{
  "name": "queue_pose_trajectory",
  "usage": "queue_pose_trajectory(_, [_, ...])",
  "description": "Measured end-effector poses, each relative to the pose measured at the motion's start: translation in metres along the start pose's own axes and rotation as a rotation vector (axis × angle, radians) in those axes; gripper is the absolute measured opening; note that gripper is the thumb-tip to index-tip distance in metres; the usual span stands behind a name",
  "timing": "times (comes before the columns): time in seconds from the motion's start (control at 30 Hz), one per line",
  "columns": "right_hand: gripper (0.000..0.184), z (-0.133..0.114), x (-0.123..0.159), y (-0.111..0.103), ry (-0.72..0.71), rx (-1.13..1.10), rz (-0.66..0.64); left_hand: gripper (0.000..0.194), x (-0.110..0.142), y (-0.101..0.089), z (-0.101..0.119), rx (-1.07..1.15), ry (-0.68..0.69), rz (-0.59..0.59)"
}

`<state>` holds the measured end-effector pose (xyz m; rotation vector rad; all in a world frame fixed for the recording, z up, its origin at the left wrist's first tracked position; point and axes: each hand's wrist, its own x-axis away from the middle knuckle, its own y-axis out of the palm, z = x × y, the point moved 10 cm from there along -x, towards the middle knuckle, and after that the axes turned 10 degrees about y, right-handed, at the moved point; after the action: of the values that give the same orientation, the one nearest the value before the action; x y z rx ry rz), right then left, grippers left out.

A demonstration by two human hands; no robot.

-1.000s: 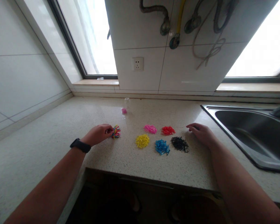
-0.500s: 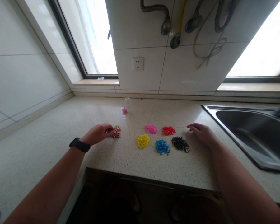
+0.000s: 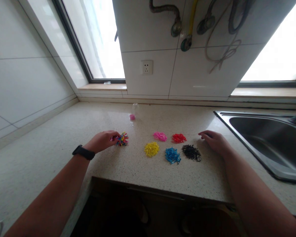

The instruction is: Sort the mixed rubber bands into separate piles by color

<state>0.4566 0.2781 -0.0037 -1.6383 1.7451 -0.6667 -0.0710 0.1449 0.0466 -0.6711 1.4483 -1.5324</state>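
My left hand (image 3: 102,141), with a black watch on its wrist, rests on the speckled counter (image 3: 64,144), its fingers curled and pinching into a small mixed-colour pile of bands (image 3: 122,139). To the right lie sorted piles: pink (image 3: 160,136), red (image 3: 179,138), yellow (image 3: 151,149), blue (image 3: 172,155) and black (image 3: 191,152). My right hand (image 3: 214,141) lies palm down just right of the red and black piles, fingers loosely bent, holding nothing that I can see.
A steel sink (image 3: 266,138) is set into the counter at the right. A small clear container with something pink (image 3: 132,113) stands farther back. A wall socket (image 3: 146,67) and hanging hoses (image 3: 187,23) are on the tiled wall between two windows.
Both hands stay almost where they were. The view has shifted slightly; the left fingers have worked a little in the mixed pile.
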Motion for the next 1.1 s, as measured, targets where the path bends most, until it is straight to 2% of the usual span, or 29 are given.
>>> queue_pose_trajectory(0.37, [0.036, -0.0009, 0.0011, 0.0005, 0.024, 0.003, -0.001, 0.018, -0.0003, -0.0040, 0.0074, -0.051, 0.009, -0.014])
queue_pose_trajectory(0.73, [0.036, -0.0014, 0.0000, 0.0010, -0.003, 0.000, -0.004, 0.015, -0.0001, 0.0018, 0.0049, -0.038, 0.011, -0.032])
queue_pose_trajectory(1.1, [0.036, -0.0014, 0.0007, 0.0010, 0.003, 0.001, -0.001, 0.019, -0.0002, -0.0058, 0.0017, 0.021, -0.043, 0.025])
